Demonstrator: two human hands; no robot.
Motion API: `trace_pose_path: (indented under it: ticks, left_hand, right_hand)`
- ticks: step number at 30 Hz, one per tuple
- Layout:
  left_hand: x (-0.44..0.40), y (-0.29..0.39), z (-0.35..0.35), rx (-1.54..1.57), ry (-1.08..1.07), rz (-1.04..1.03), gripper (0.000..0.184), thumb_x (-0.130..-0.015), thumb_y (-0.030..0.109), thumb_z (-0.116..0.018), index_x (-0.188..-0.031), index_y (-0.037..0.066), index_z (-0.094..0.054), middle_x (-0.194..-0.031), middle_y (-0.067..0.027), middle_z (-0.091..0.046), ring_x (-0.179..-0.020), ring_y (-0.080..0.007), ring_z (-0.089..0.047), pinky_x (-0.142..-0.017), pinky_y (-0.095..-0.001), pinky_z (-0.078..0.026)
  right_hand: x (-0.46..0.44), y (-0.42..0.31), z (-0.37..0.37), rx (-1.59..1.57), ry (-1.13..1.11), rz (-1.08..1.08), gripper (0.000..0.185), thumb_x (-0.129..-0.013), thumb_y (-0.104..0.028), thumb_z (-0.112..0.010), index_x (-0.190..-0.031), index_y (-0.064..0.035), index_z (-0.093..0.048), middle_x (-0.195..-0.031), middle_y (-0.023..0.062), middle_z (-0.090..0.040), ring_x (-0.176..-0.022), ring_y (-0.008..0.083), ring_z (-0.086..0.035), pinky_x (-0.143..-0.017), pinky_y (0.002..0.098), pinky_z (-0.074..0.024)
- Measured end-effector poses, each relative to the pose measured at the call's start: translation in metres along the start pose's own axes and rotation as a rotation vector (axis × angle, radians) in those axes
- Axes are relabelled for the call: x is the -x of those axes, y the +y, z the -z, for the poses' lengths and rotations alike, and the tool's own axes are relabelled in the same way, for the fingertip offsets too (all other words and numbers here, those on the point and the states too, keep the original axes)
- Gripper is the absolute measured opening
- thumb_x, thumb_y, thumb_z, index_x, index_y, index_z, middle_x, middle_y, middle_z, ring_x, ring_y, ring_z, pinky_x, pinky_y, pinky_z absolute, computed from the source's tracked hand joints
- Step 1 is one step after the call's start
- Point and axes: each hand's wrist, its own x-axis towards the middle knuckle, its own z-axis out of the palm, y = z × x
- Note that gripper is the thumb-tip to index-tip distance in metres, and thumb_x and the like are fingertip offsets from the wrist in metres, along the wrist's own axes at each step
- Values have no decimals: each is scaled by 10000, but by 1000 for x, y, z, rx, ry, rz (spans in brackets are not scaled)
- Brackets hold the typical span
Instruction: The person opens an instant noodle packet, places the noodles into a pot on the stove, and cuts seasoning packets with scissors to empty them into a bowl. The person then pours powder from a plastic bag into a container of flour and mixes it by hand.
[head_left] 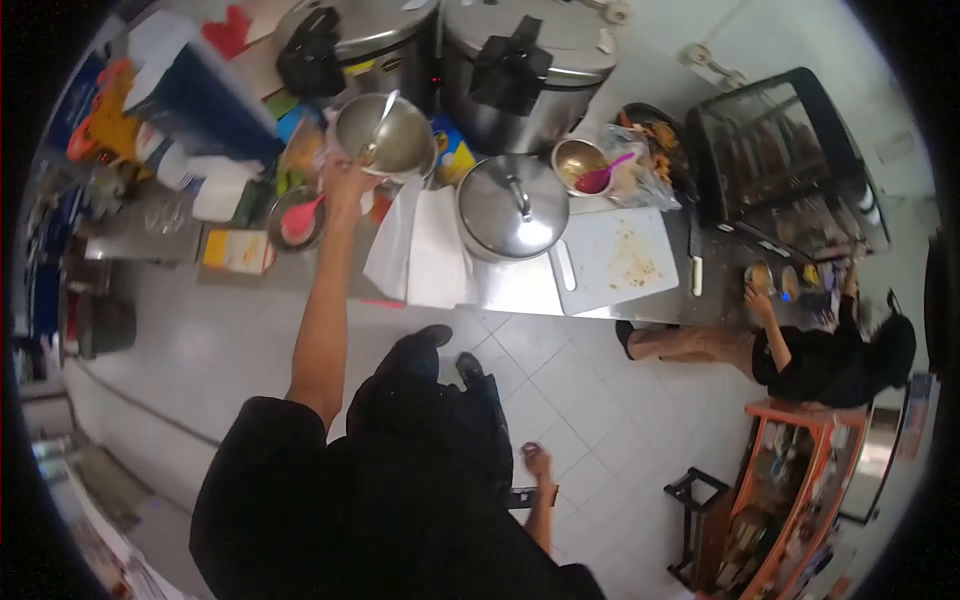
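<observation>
My left hand (347, 187) reaches over the counter at the near rim of a metal bowl (405, 140). A spoon (383, 122) leans in that bowl. Whether my fingers hold the rim or something small, I cannot make out. Just below and left sits a smaller bowl (275, 216) with a pink spoon (299, 218). White paper sheets (437, 250) lie to the right, beside a lidded steel pot (490, 232). Down by my side, away from the counter, my right hand (537, 462) has its fingers curled; what they hold, if anything, is too small to name.
Two large steel cookers (522, 110) stand behind the pot. A stained cutting board (622, 262) and a knife (696, 262) lie to its right. At the far right, another person (835, 350) works at the counter, near an orange shelf (800, 415) and a black stool (697, 500).
</observation>
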Motion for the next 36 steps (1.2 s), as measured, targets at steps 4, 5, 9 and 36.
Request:
trace_pose_path:
  ticks: [4,5,9,36]
  left_hand:
    - [75,65,-10,165,-24,-47,183,-888,23,-578,-929,13,-400,-975,-153,-548,-740,-258,-663,-640,-361,-636]
    - [95,68,-3,174,-20,-68,152,-900,19,-557,-929,16,-407,-962,-141,-565,-744,-248,-677,-632,-340,-632]
    - [196,78,45,207,75,-114,126,-920,45,-545,-937,43,-421,-902,-110,-567,-768,-250,-692,-641,-370,-630]
    - [512,65,565,328,1242,-92,208,-909,-1,-564,-1102,-49,-504,-1042,-123,-603,-788,-201,-675,-578,-314,-608]
  right_hand:
    - [-57,1,175,272,-92,-139,259,-874,-286,-627,-1049,-103,-676,-945,164,-696,-869,342,-664,-788,434,-525]
    - [-75,-4,201,290,-24,-97,290,-837,-255,-668,-1066,-78,-652,-866,205,-681,-862,371,-653,-778,460,-516]
    - [-112,-145,267,185,303,303,205,-855,-132,-637,-1003,9,-652,-913,207,-675,-822,370,-650,-744,423,-516]
    - [253,-747,-313,709,-849,2130,177,-720,-127,-721,-869,-44,-674,-934,115,-586,-928,308,-589,-773,409,-519]
